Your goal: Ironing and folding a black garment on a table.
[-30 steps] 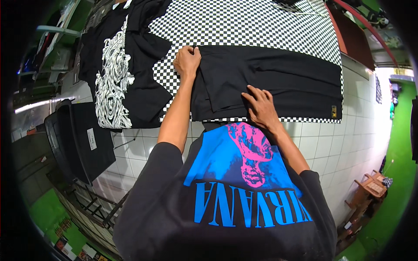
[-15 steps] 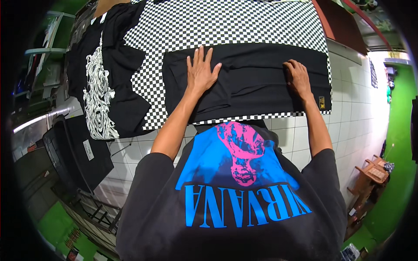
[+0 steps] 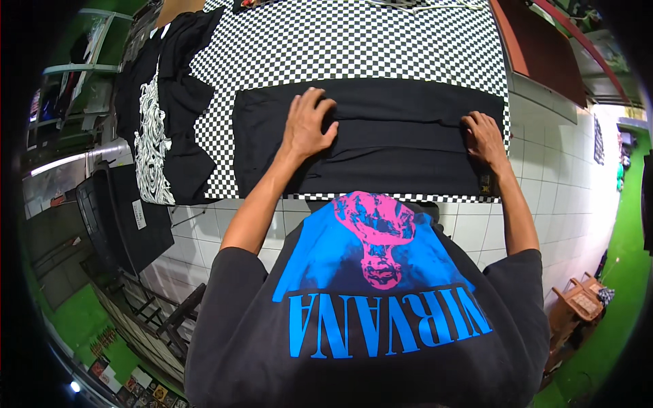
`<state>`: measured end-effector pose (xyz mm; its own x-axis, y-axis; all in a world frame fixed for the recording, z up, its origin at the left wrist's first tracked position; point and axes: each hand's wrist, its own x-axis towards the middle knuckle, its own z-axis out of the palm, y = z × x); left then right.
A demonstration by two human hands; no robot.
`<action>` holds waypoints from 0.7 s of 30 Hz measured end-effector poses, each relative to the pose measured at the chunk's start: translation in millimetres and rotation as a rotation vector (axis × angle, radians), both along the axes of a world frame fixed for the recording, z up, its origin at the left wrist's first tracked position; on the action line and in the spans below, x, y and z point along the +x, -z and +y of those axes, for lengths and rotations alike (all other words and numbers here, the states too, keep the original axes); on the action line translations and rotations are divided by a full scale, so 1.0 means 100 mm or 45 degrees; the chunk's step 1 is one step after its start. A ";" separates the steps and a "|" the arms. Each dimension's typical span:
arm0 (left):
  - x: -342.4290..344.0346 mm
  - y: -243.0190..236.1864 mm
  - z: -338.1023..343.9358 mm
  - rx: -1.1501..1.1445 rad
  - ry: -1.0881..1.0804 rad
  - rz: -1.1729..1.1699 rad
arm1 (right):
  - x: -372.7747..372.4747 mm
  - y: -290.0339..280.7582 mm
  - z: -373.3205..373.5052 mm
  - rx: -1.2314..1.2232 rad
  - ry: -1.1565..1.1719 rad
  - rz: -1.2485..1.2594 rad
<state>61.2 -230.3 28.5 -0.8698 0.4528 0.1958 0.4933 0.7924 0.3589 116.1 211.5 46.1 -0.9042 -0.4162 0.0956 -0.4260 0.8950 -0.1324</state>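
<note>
A folded black garment [image 3: 394, 136] lies lengthwise along the near edge of a table under a black-and-white checkered cloth [image 3: 354, 41]. A small label [image 3: 486, 183] shows at its near right corner. On its left half, my left hand [image 3: 309, 126] rests with fingers apart and slightly bent, the thumb held away. Close to the right end, my right hand [image 3: 484, 137] touches the fabric with bent, slightly parted fingers; its thumb is hidden. Shallow creases run lengthwise between the hands. Left of this, a black shirt [image 3: 187, 112] with a large white print lies rumpled over the table.
A reddish-brown board [image 3: 541, 54] stands along the table's right side. Below the left edge is a dark case-like object [image 3: 122, 211]. A wooden stool-like piece [image 3: 581, 299] stands on the right, by a green floor strip [image 3: 629, 231]. White tiles [image 3: 462, 228] cover the floor nearby.
My right hand has slid toward the garment's right end. My left hand's fingers, stretched flat before, are now more bent. The garment sits slightly farther left, and the view has shifted a little.
</note>
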 end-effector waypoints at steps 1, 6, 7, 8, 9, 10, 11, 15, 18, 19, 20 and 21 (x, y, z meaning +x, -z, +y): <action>0.01 -0.01 0.10 0.062 0.067 0.000 | 0.00 0.01 0.12 0.050 0.029 -0.038; -0.03 0.14 0.29 0.161 0.019 -0.061 | -0.07 0.02 0.55 0.200 0.061 -0.069; -0.03 0.11 0.27 0.173 0.010 -0.076 | -0.09 -0.01 0.57 0.197 0.054 -0.068; -0.02 0.09 0.26 0.184 0.001 -0.092 | -0.09 -0.04 0.59 0.194 0.048 -0.067; -0.02 0.08 0.27 0.195 -0.006 -0.108 | -0.10 -0.06 0.62 0.189 0.042 -0.066; 0.00 0.08 0.30 0.191 -0.006 -0.106 | -0.08 -0.08 0.67 0.186 0.043 -0.064; 0.02 0.07 0.33 0.126 -0.019 -0.116 | -0.05 -0.10 0.73 0.198 0.045 -0.131; -0.01 -0.01 0.55 0.003 -0.107 -0.059 | -0.10 -0.10 0.77 0.127 0.107 -0.120; -0.03 0.05 0.90 0.025 -0.234 0.076 | -0.21 0.00 0.45 -0.061 0.213 0.148; -0.03 0.13 1.02 -0.017 -0.262 0.074 | -0.26 0.05 0.21 -0.072 0.255 0.138; -0.04 0.19 1.14 -0.060 -0.293 0.075 | -0.31 0.11 0.07 -0.083 0.296 0.130; -0.04 0.24 1.23 -0.104 -0.327 0.076 | -0.32 0.18 0.05 -0.089 0.279 0.132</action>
<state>57.2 -107.3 4.5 -0.9463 0.2350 0.2220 0.2905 0.9194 0.2653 84.2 216.3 28.2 -0.9561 -0.2004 0.2141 -0.2372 0.9577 -0.1631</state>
